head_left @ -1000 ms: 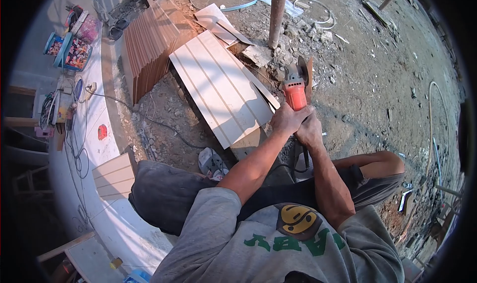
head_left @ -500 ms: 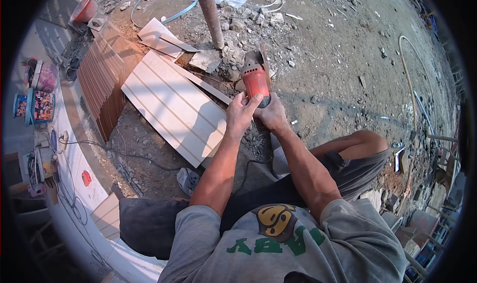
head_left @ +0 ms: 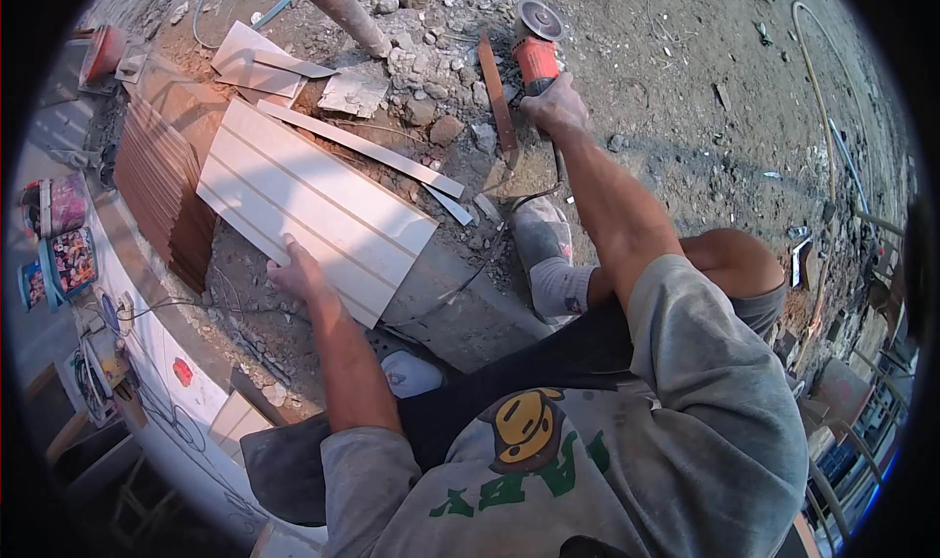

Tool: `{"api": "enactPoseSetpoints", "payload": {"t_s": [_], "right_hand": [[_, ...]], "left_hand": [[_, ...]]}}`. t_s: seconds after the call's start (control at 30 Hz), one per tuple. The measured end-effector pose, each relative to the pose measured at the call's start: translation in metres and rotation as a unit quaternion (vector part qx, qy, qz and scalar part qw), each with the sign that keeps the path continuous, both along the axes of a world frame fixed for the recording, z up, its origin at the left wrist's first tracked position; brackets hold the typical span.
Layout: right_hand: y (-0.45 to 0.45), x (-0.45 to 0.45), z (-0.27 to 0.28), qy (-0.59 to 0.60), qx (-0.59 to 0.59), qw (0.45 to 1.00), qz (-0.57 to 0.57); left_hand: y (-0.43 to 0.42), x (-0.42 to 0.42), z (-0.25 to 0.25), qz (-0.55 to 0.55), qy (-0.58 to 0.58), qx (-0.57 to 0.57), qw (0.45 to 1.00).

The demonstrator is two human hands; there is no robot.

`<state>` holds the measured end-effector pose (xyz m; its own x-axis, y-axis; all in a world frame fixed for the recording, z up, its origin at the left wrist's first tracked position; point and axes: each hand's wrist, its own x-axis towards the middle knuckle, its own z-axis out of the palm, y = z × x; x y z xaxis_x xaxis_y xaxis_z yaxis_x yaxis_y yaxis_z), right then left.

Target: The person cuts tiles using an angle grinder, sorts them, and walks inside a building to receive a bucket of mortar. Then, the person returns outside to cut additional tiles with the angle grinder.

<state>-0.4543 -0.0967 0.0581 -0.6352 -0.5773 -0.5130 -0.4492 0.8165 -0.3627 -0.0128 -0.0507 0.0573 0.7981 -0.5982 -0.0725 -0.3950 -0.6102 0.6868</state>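
Rough grey-brown dirt ground (head_left: 685, 98) spreads ahead of my right hand (head_left: 558, 106) and off to its right. A tall stack of brown, thin-edged rectangular slabs (head_left: 166, 186) stands left of my left hand (head_left: 302, 272) and ahead of it. Next in size is the pale rectangular panel with brown parallel stripes (head_left: 318, 206), lying flat under my left fingertips; that hand rests at the panel's long near edge, fingers partly spread, and I cannot tell whether it pinches the edge. A round, rusty metal post (head_left: 338, 10) slants well ahead of my left hand. A long pale strip (head_left: 362, 147) lies beyond the panel, between my hands. A narrow reddish-brown strip (head_left: 496, 98) sits just left of my right hand. That hand is wrapped around the rear of the red-bodied angle grinder (head_left: 536, 61), which points forward from it, its round grey disc (head_left: 540, 18) farthest from my fingers.
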Motion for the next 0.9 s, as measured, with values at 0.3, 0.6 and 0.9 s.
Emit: {"api": "enactPoseSetpoints", "payload": {"t_s": [0.3,0.6,0.9], "right_hand": [[-0.012,0.002,-0.018,-0.007,-0.022,1.000,-0.008],[-0.009,-0.003,-0.023,-0.042,-0.034,0.999,-0.001],[-0.008,-0.008,-0.043,-0.019,-0.067,0.996,0.054]], "left_hand": [[0.005,0.000,0.002,0.073,0.104,0.105,0.986],[-0.001,0.023,-0.014,0.016,0.215,0.058,0.975],[-0.001,0.008,-0.003,0.061,0.125,0.081,0.987]]}}
